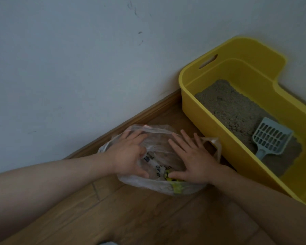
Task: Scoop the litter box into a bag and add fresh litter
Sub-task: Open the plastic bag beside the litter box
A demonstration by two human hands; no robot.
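Your left hand [129, 154] lies on the clear plastic bag [158, 147] with fingers straight and spread, the tips reaching the bag's far rim. It holds nothing closed, and I cannot tell whether it sits on the film or just inside the mouth. Your right hand [193, 160] is flat and splayed on the bag's right half, thumb near a yellow-green printed patch. It presses rather than grips. The bag rests crumpled on the wooden floor [148, 218], near the skirting board [148, 112] and the pale wall [78, 68]. Just beside it to the right stands the yellow litter box [188, 105] holding grey litter [233, 106]. A pale slotted scoop [272, 137] lies on the litter at the near end, handle towards you, touched by neither hand.
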